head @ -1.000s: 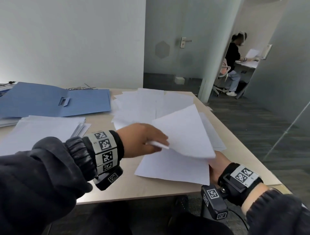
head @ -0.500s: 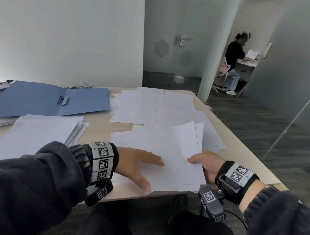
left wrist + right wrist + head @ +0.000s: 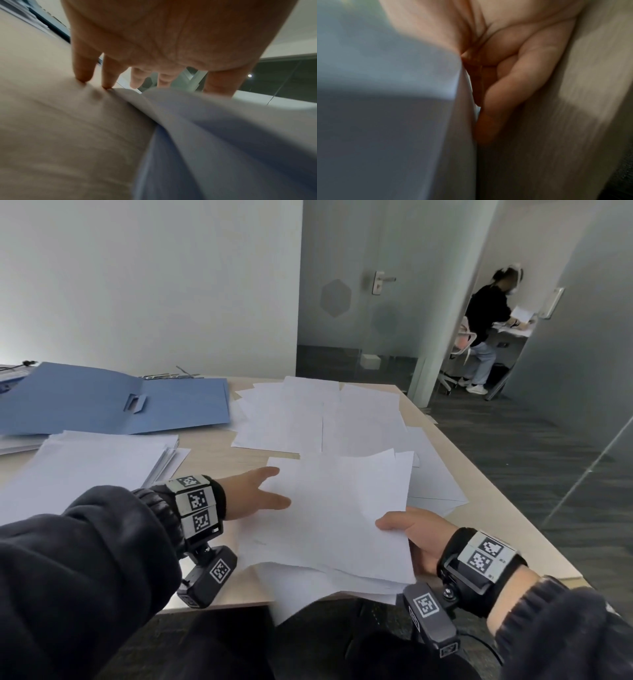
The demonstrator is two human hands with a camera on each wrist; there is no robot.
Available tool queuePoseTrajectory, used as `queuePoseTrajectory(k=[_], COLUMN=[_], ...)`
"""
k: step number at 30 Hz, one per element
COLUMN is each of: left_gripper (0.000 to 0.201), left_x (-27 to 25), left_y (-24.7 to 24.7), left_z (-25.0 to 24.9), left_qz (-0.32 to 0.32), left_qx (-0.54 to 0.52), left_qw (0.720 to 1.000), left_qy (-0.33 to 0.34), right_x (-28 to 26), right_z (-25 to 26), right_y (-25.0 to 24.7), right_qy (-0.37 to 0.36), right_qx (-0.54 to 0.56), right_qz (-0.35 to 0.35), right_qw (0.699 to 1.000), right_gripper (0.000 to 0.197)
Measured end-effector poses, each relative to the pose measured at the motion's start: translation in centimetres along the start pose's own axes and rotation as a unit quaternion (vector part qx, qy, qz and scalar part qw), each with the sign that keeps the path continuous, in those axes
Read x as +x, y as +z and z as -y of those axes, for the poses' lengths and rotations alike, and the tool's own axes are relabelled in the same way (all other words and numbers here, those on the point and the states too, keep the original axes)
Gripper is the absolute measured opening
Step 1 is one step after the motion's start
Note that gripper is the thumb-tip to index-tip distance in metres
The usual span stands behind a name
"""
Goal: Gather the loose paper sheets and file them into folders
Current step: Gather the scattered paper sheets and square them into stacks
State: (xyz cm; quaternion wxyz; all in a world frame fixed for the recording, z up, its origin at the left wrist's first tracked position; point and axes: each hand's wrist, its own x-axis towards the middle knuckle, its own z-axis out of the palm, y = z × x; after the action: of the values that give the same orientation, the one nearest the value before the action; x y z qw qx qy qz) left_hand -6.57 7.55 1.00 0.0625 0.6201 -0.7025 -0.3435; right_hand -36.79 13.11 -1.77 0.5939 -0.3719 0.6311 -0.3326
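Note:
A small pile of white paper sheets (image 3: 335, 515) lies at the table's near edge, partly overhanging it. My right hand (image 3: 400, 525) grips the pile's right edge, thumb on top and fingers curled beneath (image 3: 501, 86), raising that side slightly. My left hand (image 3: 274, 487) is open at the pile's left edge, its straight, spread fingertips (image 3: 108, 83) touching the paper and the tabletop. More loose sheets (image 3: 308, 412) are spread over the far middle and right of the table. An open blue folder (image 3: 102, 402) lies at the back left.
A thick stack of white paper (image 3: 92, 460) sits at the left in front of the folder. Bare beige table (image 3: 212, 453) shows between the stacks. The table's right edge drops to dark floor. A person (image 3: 486, 313) sits at a desk beyond the doorway.
My left hand laid the sheet it was lifting onto the near pile, pressed it flat, then slid to the pile's left edge. My right hand took hold of the right edge.

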Motion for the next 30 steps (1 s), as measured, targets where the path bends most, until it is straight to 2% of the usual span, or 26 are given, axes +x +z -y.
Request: queuePoseTrajectory(k=[3,6,8,10,12,15,16,18,21,22,23,25,26,27,28,30], left_gripper=[0.077,0.092,0.095,0.09,0.089,0.085,0.076,0.057,0.044,0.042,0.041,0.039,0.039,0.04,0.042,0.054], left_x=[0.4,0.6,0.6,0.9,1.2,1.6,1.5,1.1,0.4,0.0,-0.3,-0.9,-1.2,-1.2,-1.3,-1.1], left_y=[0.2,0.5,0.5,0.4,0.2,-0.1,-0.2,-0.6,-1.6,-2.0,-2.4,-3.1,-3.3,-3.2,-3.0,-2.0], left_z=[-0.5,-0.4,-0.3,0.1,0.5,0.7,0.5,-0.5,-2.4,-3.1,-3.7,-4.6,-4.9,-4.9,-4.8,-4.1], left_qz=[-0.012,-0.027,-0.055,-0.099,-0.126,-0.097,-0.095,-0.111,-0.18,-0.206,-0.229,-0.252,-0.253,-0.25,-0.243,-0.224], left_qx=[-0.098,-0.169,-0.184,-0.181,-0.189,-0.344,-0.379,-0.381,-0.339,-0.335,-0.337,-0.355,-0.361,-0.364,-0.365,-0.361], left_qw=[0.994,0.984,0.98,0.978,0.974,0.934,0.921,0.916,0.912,0.904,0.893,0.868,0.861,0.858,0.858,0.867], left_qy=[0.037,0.052,0.044,0.024,-0.005,-0.007,0.007,0.058,0.143,0.168,0.193,0.238,0.254,0.262,0.268,0.26], right_x=[-0.1,-0.1,-0.2,-0.4,-0.5,-0.3,-0.3,-0.2,0.0,0.0,0.0,0.2,0.3,0.4,0.5,0.3], right_z=[0.2,0.0,0.1,0.2,0.4,0.8,1.0,1.7,3.2,3.9,4.5,5.5,5.8,5.9,5.8,5.3], right_y=[0.6,0.6,0.3,-0.2,-0.4,-0.3,-0.2,0.0,0.3,0.5,0.5,0.5,0.4,0.4,0.3,0.5], right_qy=[-0.015,-0.03,-0.051,-0.075,-0.107,-0.168,-0.191,-0.228,-0.28,-0.291,-0.302,-0.319,-0.326,-0.332,-0.336,-0.347], right_qx=[-0.025,-0.025,-0.016,-0.006,0.025,0.061,0.068,0.066,0.071,0.075,0.077,0.075,0.077,0.078,0.078,0.078], right_qz=[0.021,0.031,0.029,0.027,0.027,0.01,0.002,-0.015,-0.028,-0.027,-0.036,-0.051,-0.052,-0.051,-0.046,-0.034], right_qw=[0.999,0.999,0.998,0.997,0.994,0.984,0.979,0.971,0.957,0.953,0.95,0.943,0.941,0.939,0.938,0.934], right_gripper=[0.033,0.039,0.036,0.043,0.037,0.021,0.02,0.019,0.018,0.011,0.017,0.063,0.075,0.077,0.071,0.044])
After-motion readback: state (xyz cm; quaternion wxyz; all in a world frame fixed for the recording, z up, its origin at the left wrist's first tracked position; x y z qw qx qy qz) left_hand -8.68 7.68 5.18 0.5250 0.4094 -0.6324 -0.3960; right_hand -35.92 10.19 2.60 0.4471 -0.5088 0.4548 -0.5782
